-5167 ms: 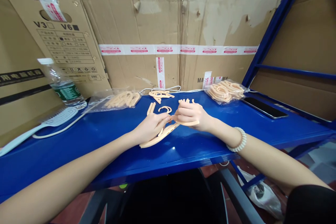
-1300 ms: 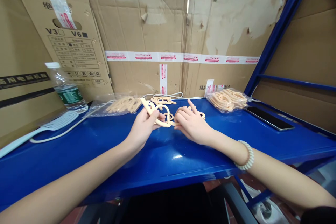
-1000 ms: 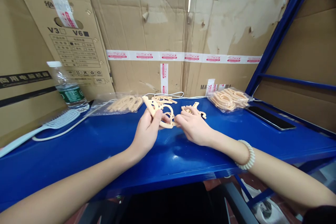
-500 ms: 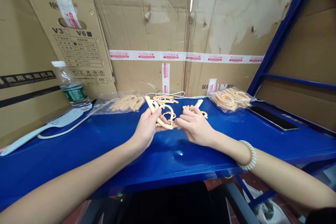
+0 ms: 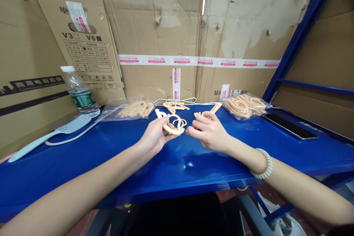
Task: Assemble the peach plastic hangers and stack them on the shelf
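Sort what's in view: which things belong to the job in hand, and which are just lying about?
Likely in the work:
peach hanger part in the left hand
loose hanger parts
bagged hanger parts

Seemingly unrelated:
water bottle
hairbrush
smartphone
white cable

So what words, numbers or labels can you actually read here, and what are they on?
"V3", beside an unfilled box: printed carton.
"V6", beside a filled box: same carton.
"绝": same carton, partly taped over.
"商用电脑机箱": far-left carton.
"MA…NA", middle obscured by tape: back cardboard.
Too small or blurred: the printed carton's table, red-and-white tape, bottle label.
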### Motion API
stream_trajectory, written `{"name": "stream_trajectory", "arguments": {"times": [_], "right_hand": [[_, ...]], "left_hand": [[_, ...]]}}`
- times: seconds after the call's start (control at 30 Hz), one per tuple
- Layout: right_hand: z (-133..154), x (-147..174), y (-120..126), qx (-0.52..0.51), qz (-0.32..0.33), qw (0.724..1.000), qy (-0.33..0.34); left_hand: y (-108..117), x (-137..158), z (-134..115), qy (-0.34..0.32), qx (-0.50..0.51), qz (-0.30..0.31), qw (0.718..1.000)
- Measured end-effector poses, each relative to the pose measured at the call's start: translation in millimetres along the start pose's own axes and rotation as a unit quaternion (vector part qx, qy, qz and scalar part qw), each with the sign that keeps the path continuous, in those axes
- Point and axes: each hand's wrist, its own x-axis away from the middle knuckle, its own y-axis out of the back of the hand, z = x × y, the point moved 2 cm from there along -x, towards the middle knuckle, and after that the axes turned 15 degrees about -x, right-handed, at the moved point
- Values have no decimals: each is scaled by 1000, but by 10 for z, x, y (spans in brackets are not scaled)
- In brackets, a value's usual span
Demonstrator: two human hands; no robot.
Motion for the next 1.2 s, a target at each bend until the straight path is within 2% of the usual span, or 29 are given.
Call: {"name": "stream_trajectory", "arguments": {"times": [0.1,0.2,0.3,0.47,0.7,0.8,1.0,1.2], "right_hand": [[-125,8,77,-45,-44,996,-66],[-360,62,196,-126,-126,968,-179],[-602,150,308,-142,-124,954,-233],[-759,219,289,-158,-42,962,-220],[-513,145,-139,-279,56,946,-153],[-454,151,-245,-294,93,940,-149],[-472,172,-231,-256,127,942,-174],[-482,191,-217,-229,155,941,-196]], "left_hand": [[47,-55,-33,-15,-7,-19,1000],[91,-98,-57,-16,-6,-21,1000],[124,-123,-65,-10,18,-10,1000],[134,-136,-40,11,23,-12,1000],[49,-112,106,60,-12,2,998],[-5,-65,160,61,-55,37,996],[-120,87,224,79,-110,168,976],[-127,115,197,94,-120,184,971]]}}
